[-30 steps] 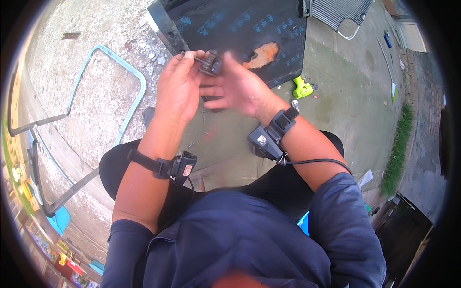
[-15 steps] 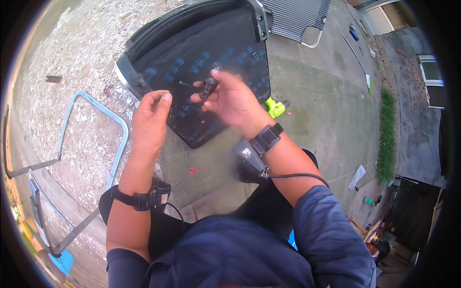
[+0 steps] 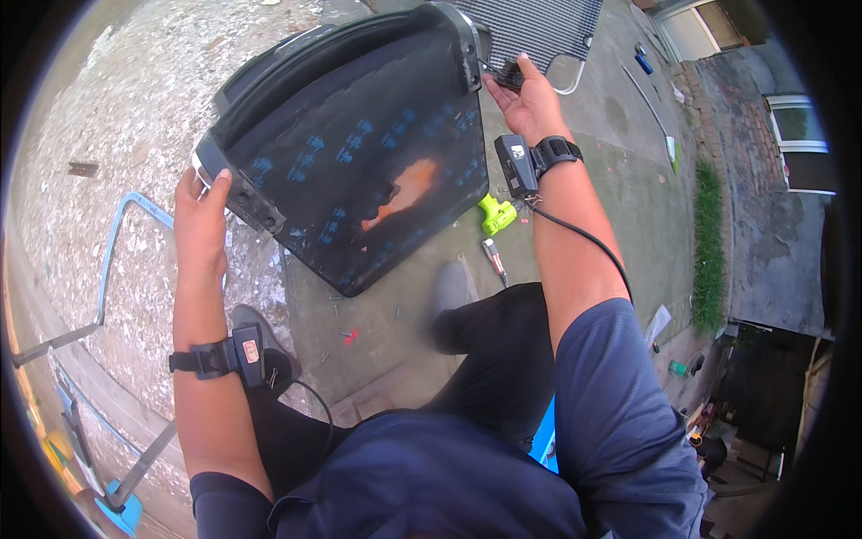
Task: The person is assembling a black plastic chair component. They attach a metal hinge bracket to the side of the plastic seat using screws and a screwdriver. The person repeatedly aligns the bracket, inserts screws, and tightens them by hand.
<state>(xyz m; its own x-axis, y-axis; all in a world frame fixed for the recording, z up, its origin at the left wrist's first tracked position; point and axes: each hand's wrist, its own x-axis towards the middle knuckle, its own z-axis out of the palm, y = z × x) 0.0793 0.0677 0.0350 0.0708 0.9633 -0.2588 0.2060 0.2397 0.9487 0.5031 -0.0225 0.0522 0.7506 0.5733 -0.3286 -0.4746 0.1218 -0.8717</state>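
Left hand (image 3: pixel 199 225) grips the near-left rim of the big black panel (image 3: pixel 359 171), fingers curled over its edge at nine o'clock. Right hand (image 3: pixel 530 99) sits up at the one o'clock corner, fingers pinched round a small dark part (image 3: pixel 510 74) against the rim. This looks like fitting or loosening a fastener at that corner. A green tool (image 3: pixel 496 214) and a screwdriver (image 3: pixel 494 260) lie on the concrete at five o'clock. Next: steady the panel, then work the corner.
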